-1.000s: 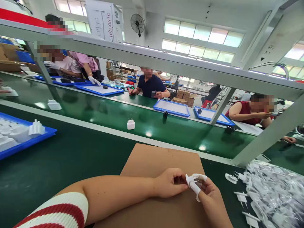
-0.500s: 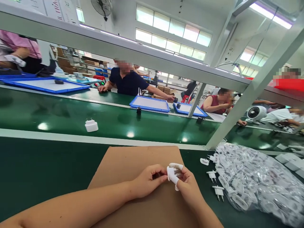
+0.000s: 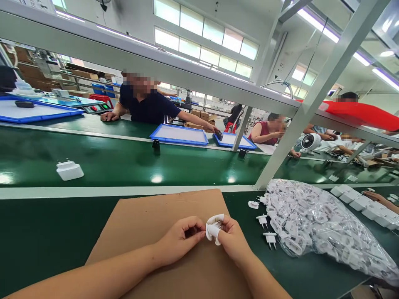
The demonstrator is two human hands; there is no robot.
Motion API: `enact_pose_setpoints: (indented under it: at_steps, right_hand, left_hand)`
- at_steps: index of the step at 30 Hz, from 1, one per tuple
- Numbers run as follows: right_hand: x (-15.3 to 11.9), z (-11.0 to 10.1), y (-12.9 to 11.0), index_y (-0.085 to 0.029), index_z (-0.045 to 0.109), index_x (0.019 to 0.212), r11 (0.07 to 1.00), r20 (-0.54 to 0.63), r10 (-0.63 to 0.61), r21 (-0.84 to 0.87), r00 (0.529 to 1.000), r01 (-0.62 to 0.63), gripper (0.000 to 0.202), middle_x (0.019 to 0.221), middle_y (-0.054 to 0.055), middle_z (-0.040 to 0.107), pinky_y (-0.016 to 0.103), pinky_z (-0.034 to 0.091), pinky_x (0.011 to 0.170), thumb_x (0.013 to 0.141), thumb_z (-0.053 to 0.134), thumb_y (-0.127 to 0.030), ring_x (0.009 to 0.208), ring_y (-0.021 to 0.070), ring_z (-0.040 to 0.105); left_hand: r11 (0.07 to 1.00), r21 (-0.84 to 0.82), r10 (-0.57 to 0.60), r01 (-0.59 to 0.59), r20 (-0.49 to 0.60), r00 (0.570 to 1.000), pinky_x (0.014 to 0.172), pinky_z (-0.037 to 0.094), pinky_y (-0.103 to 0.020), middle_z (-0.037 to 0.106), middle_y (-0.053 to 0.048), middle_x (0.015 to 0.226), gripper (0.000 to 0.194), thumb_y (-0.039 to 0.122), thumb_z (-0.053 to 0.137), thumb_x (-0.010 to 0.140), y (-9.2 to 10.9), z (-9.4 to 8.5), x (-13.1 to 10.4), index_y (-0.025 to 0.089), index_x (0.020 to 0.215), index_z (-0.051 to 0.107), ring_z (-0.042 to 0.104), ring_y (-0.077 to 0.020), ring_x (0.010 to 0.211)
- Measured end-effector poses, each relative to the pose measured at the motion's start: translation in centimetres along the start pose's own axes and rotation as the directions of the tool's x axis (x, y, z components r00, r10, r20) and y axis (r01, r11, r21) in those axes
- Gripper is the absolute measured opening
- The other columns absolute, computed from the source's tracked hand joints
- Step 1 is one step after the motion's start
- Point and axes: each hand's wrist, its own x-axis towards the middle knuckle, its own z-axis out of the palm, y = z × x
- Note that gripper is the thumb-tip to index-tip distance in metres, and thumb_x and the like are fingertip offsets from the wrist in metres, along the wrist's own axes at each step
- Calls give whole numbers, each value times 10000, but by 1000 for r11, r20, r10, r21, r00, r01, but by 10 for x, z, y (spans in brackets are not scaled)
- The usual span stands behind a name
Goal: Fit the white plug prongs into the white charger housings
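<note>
The white charger on the green belt has slid left relative to the cardboard sheet, while the view has swung to the right. Across the belt, a co-worker's hand has lowered a black block to the right-hand blue tray.

The person's own two hands have stayed together above the cardboard, so the change nearest them is slight: the right fingers have closed further around the small white plug piece, hiding most of it. This looks like continued handling of the same piece rather than a set-down.

The right hand, with white covers on its thumb and a finger, pinches the piece between those covered tips. The left hand is curled, its thumb and finger tips meeting at the piece's left edge; whether that grip pinches the piece or only touches it, I cannot tell.

The cardboard lies on the dark green table. Right of it are a few loose plug parts, just beside a clear bag of similar parts. Farther right stands a row of white blocks.
</note>
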Motion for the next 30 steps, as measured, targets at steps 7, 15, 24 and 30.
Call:
enact_pose_setpoints:
  at_steps: [7, 15, 24, 30]
  right_hand:
    - [1, -1, 4, -219, 693, 983, 999, -11, 52, 9, 999, -52, 505, 853, 29, 680, 208, 396, 487, 532, 906, -301, 730, 160, 577]
    - [4, -4, 7, -190, 714, 837, 999, -44, -2, -38, 999, 0, 357, 712, -15, 614, 227, 384, 527, 582, 915, -339, 590, 95, 470]
    - [0, -1, 1, -163, 706, 703, 991, -73, -41, -129, 996, 31, 323, 639, -1, 631, 250, 386, 570, 614, 893, -412, 575, 106, 484]
    - [1, -1, -2, -169, 721, 705, 993, -33, -16, -118, 999, 12, 285, 632, -2, 637, 244, 386, 585, 634, 883, -393, 597, 109, 482]
  left_hand:
    - [997, -70, -31, 28, -47, 998, 767, 482, -291, 710, -49, 883, 388, 553, 587, 893, 1, -1, 3, 179, 879, 692, 604, -179, 822]
    - [997, -58, -49, 45, -57, 997, 758, 463, -292, 695, -53, 886, 406, 556, 556, 914, 0, -1, 2, 172, 906, 688, 588, -180, 826]
    - [999, 39, -15, 17, -61, 998, 692, 447, -273, 668, -37, 807, 329, 460, 540, 913, -1, 0, 1, 169, 828, 668, 559, -161, 750]
    - [994, 106, 47, -34, -131, 990, 641, 421, -260, 662, -28, 768, 213, 330, 547, 870, -3, 4, 0, 171, 782, 660, 547, -145, 697]
